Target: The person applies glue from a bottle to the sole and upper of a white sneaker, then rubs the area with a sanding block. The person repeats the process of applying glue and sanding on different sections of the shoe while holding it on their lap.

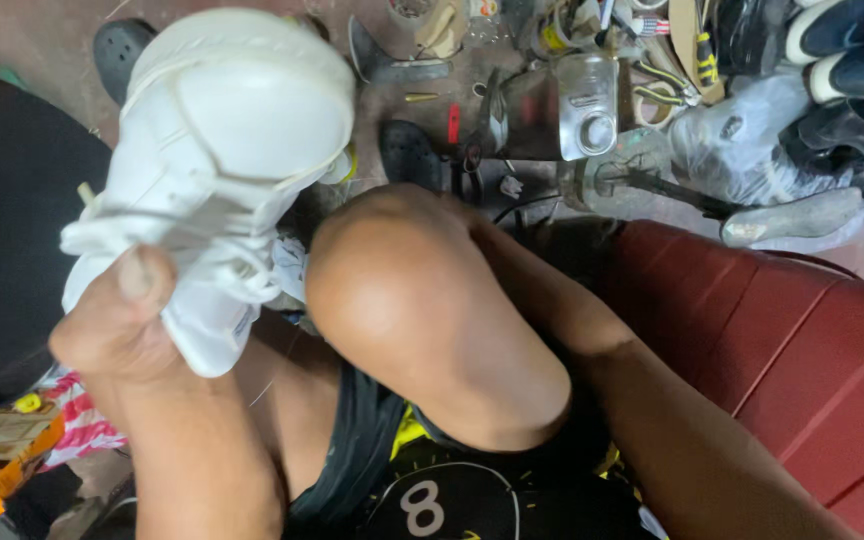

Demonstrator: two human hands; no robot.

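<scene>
- Holding a white leather lace-up sneaker [222,150] up in front of the camera, the left hand [117,320] has its fingers closed around the tongue end, thumb pressed on top near the loose white laces [227,265].
- I see the sneaker raised above the left thigh, heel end away from me, just left of the bent bare knee [422,310].
- I cannot tell what the right hand is doing: the right forearm [642,400] runs down behind the knee and the hand itself is out of sight.
- My worry is the hold: the hand pinches only one end of the sneaker, so the heavier heel end could swing or slip out if the fingers slacken.
- Loose laces dangle close to the thumb and could catch on a finger.
- Beneath the sneaker the floor is crowded, so a dropped shoe would land among tools.
- Around it I see a dark rubber clog [117,50] at upper left, a second dark clog [410,152] near the knee, a shiny metal block-shaped tool [582,105], a clear plastic bag [742,140], and black-and-white shoes [852,50] stacked at the upper right.
- A dark red ribbed cushion [802,350] lies to the right.
- From this view the knee blocks whatever lies under it.
</scene>
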